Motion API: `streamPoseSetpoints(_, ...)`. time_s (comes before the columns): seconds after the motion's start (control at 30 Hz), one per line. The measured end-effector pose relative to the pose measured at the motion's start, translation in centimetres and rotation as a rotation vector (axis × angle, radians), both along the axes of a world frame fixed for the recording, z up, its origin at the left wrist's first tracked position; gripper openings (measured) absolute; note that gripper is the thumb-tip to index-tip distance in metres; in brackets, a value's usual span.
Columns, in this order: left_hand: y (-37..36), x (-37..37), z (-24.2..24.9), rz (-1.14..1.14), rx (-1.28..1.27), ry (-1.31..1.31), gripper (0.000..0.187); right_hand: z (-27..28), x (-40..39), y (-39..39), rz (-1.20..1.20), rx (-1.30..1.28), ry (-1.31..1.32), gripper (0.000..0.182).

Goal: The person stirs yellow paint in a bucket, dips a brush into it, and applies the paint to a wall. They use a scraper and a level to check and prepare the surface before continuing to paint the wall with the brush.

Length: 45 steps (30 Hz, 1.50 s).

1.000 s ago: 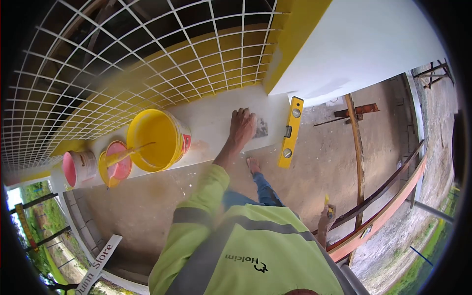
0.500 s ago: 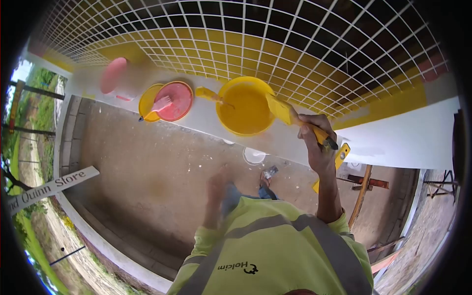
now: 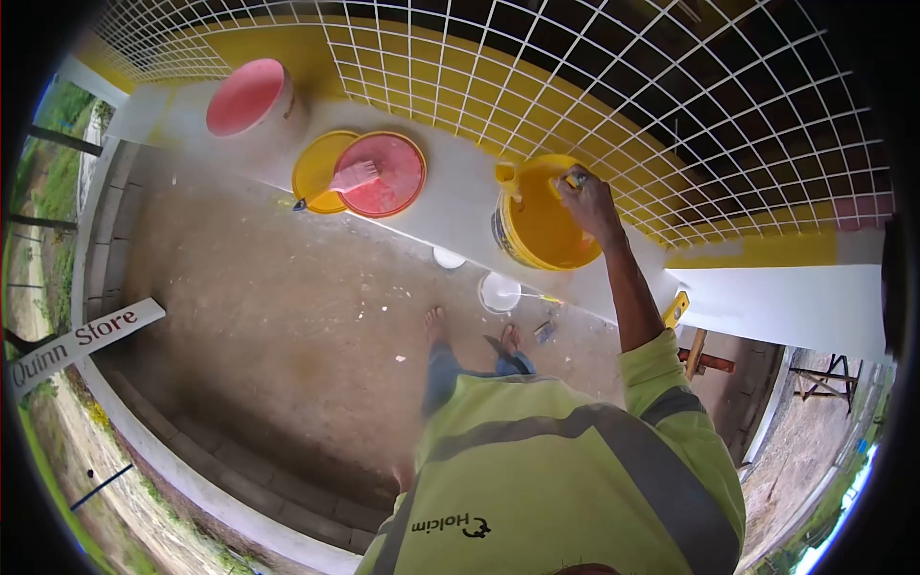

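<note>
My right hand (image 3: 586, 199) is over the yellow paint bucket (image 3: 553, 216), its fingers closed round the handle of the paintbrush; the bristles are hidden inside the bucket. The bucket stands on the white ledge (image 3: 460, 158) beside the wire mesh. Only a small part of my left hand (image 3: 403, 473) shows, low beside my torso, and its fingers cannot be made out. Left of the bucket, a pink-coated brush (image 3: 355, 177) rests on a pink-smeared lid (image 3: 381, 174), which overlaps a yellow lid (image 3: 324, 171).
A bucket with pink paint (image 3: 245, 98) stands farther left on the ledge. White wire mesh (image 3: 441, 57) rises behind. On the floor below are a white container (image 3: 499, 292) and my feet. A lettered sign board (image 3: 86, 345) is at the far left.
My right hand has moved from the right of the yellow bucket to over it, taking the brush inside. My left hand has dropped back beside my torso. The view has shifted.
</note>
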<state>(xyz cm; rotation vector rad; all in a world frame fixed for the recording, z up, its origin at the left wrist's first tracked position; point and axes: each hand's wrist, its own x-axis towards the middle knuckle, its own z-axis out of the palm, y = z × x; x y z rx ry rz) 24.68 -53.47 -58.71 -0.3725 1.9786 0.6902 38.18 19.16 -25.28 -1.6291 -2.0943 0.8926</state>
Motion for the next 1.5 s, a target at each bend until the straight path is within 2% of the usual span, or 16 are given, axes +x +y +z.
streamPoseSetpoints(0.2,4.6,-5.8,-1.2,0.054,0.194,-0.003,0.032,-1.5,-0.8,0.0,-0.025,0.014,-0.074,0.029)
streamPoseSetpoints(0.3,7.4,-9.7,-1.6,0.105,0.264,0.027,0.03,0.1,-0.6,-1.3,-0.062,0.08,-0.024,0.027)
streamPoseSetpoints(0.4,10.2,-13.0,-0.7,0.128,0.312,0.118,0.028,6.1,-0.3,-4.5,-0.168,0.032,0.081,0.022)
streamPoseSetpoints(0.47,11.8,-14.3,-0.1,0.115,0.353,0.123,0.028,8.3,1.2,-6.8,-0.173,0.11,0.165,0.019)
streamPoseSetpoints(0.6,12.5,-15.5,-4.4,0.112,0.448,0.167,0.024,8.6,3.8,-11.5,-0.165,0.154,0.399,0.018)
streamPoseSetpoints(0.67,13.8,-15.6,-4.4,-0.052,0.422,0.109,0.023,6.8,5.4,-12.7,-0.053,0.155,0.24,0.021)
streamPoseSetpoints(0.8,16.8,-15.0,-1.1,-0.322,0.508,0.045,0.024,6.2,6.2,-14.5,-0.1,0.206,0.348,0.023)
streamPoseSetpoints(0.9,18.3,-15.1,-1.5,-0.188,0.435,0.009,0.024,5.5,7.1,-14.3,-0.089,0.235,0.325,0.019)
streamPoseSetpoints(0.93,18.8,-15.7,-2.2,-0.2,0.371,-0.061,0.018,5.9,7.3,-14.4,-0.117,0.236,0.359,0.018)
streamPoseSetpoints(1.0,19.4,-17.1,-3.1,-0.203,0.238,-0.196,0.036,6.4,7.8,-14.5,-0.153,0.229,0.429,0.016)
streamPoseSetpoints(1.1,20.4,-15.2,-2.8,-0.183,0.27,-0.081,0.035,5.2,9.8,-13.9,-0.194,0.159,0.445,0.016)
streamPoseSetpoints(1.2,19.6,-13.0,-5.6,-0.436,0.463,-0.053,0.034,4.8,11.2,-13.5,-0.298,0.186,0.536,0.019)
streamPoseSetpoints(1.27,19.9,-11.2,-6.3,-0.642,0.423,0.038,0.033,4.0,12.3,-12.9,-0.326,0.063,0.664,0.02)
streamPoseSetpoints(1.33,19.8,-8.2,-4.8,-0.923,0.444,0.155,0.032,3.4,13.3,-12.5,-0.361,0.024,0.771,0.021)
streamPoseSetpoints(1.4,20.5,-5.3,-1.7,-0.91,0.44,0.158,0.032,3.1,13.8,-12.3,-0.38,0.044,0.854,0.021)
streamPoseSetpoints(1.5,24.6,-2.7,6.6,-0.439,0.375,-0.078,0.034,1.8,15.0,-11.9,-0.358,-0.16,1.074,0.025)
